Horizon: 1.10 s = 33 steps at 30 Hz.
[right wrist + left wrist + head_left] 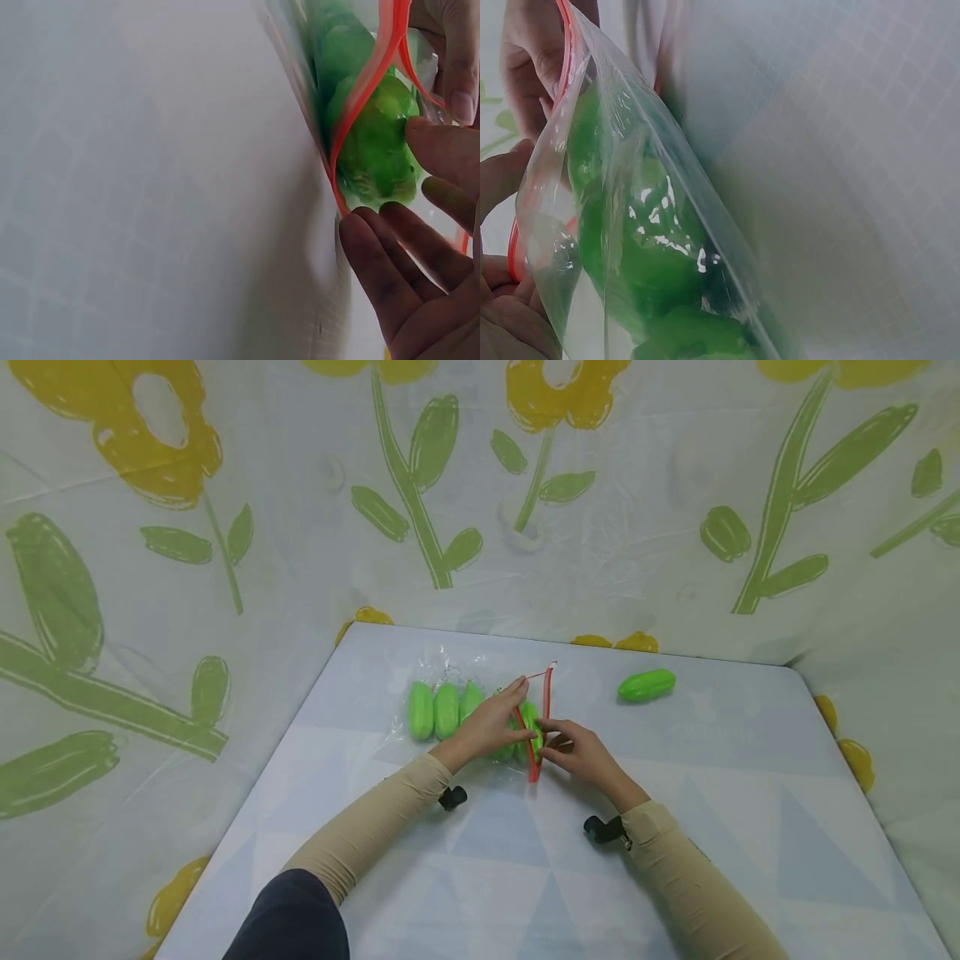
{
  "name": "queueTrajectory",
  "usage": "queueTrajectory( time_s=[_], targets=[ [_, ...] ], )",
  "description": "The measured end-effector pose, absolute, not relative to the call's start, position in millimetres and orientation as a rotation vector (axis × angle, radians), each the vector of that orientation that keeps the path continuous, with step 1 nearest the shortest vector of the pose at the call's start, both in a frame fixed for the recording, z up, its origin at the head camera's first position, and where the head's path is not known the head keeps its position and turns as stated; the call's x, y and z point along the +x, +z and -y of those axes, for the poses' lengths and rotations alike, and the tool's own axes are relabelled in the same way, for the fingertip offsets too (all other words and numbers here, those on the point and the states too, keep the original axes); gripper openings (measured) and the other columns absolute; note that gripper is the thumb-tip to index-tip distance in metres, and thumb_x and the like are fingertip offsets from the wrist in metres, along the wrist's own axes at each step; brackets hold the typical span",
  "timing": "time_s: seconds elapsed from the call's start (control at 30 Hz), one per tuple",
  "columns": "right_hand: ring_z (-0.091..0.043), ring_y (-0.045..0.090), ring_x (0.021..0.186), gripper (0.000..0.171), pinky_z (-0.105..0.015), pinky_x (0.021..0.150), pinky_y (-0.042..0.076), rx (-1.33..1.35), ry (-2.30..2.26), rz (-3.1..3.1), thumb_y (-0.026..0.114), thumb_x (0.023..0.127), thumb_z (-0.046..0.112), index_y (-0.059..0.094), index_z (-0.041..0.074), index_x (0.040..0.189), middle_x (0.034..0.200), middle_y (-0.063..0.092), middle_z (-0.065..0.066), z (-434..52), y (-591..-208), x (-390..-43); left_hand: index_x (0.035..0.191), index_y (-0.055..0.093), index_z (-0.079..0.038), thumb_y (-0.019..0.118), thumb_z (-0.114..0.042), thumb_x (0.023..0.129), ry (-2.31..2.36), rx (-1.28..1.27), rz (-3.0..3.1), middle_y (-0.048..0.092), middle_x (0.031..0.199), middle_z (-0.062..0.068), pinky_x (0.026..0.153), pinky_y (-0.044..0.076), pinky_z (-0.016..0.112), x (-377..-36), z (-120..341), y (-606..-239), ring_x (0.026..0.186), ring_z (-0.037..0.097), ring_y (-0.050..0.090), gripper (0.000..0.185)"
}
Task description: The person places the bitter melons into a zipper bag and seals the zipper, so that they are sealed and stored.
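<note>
A clear zip bag (pixel 442 670) with a red zip rim (pixel 548 692) lies on the table and holds several green cucumber-shaped toys (pixel 433 710). My left hand (pixel 491 722) lies over the bag and pinches the upper lip of its mouth, keeping it apart. My right hand (pixel 581 756) holds the end of one green toy (pixel 531 720) that sits in the bag's mouth. The right wrist view shows that toy (pixel 371 150) just inside the red rim (pixel 360 97), with fingertips (pixel 405 277) around its end. In the left wrist view the toys (pixel 652 262) show through the bag's film (pixel 630 150).
One more green toy (pixel 647 685) lies loose on the table (pixel 750 793), to the right of the bag. A flower-printed sheet (pixel 675 527) hangs behind and along both sides of the table. Small black cameras sit on both wrists.
</note>
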State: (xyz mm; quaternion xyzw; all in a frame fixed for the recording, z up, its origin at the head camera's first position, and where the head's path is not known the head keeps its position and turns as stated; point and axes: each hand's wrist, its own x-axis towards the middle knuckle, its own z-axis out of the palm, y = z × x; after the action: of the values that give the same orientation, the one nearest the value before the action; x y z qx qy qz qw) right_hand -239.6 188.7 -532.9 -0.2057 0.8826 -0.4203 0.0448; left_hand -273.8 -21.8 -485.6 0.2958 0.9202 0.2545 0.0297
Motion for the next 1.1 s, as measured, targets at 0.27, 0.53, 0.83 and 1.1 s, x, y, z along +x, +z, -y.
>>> queueTrajectory(
  time_s=[0.27, 0.53, 0.83, 1.1],
  targets=[
    [-0.015, 0.062, 0.094, 0.051, -0.034, 0.082, 0.053, -0.64, -1.28, -2.745, 0.069, 0.084, 0.024, 0.053, 0.02, 0.132, 0.121, 0.059, -0.003, -195, -534, -240, 0.148, 0.018, -0.007, 0.067, -0.046, 0.081, 0.784, 0.916, -2.835, 0.011, 0.155, 0.003, 0.11, 0.027, 0.036, -274, 22, -487, 0.139, 0.021, 0.021, 0.092],
    [-0.017, 0.062, 0.095, 0.05, -0.037, 0.083, 0.053, -0.603, -1.243, -2.781, 0.068, 0.085, 0.026, 0.052, 0.017, 0.132, 0.12, 0.06, -0.004, -207, -532, -241, 0.147, 0.022, -0.003, 0.068, -0.046, 0.081, 0.789, 0.93, -2.845, 0.013, 0.155, 0.005, 0.11, 0.027, 0.036, -275, 21, -488, 0.139, 0.021, 0.022, 0.091],
    [-0.017, 0.061, 0.097, 0.049, -0.039, 0.085, 0.052, -0.499, -1.224, -2.808, 0.067, 0.086, 0.026, 0.052, 0.019, 0.133, 0.12, 0.06, -0.005, -222, -525, -242, 0.148, 0.02, -0.006, 0.069, -0.045, 0.081, 0.796, 0.909, -2.825, 0.012, 0.155, 0.003, 0.111, 0.026, 0.034, -274, 21, -487, 0.139, 0.019, 0.021, 0.091],
    [-0.016, 0.06, 0.097, 0.046, -0.038, 0.086, 0.052, -0.458, -1.201, -2.86, 0.065, 0.088, 0.027, 0.053, 0.021, 0.132, 0.119, 0.06, -0.003, -238, -523, -243, 0.148, 0.019, -0.007, 0.068, -0.045, 0.081, 0.786, 0.909, -2.826, 0.01, 0.155, 0.001, 0.11, 0.027, 0.033, -275, 22, -488, 0.137, 0.019, 0.026, 0.091]
  ],
)
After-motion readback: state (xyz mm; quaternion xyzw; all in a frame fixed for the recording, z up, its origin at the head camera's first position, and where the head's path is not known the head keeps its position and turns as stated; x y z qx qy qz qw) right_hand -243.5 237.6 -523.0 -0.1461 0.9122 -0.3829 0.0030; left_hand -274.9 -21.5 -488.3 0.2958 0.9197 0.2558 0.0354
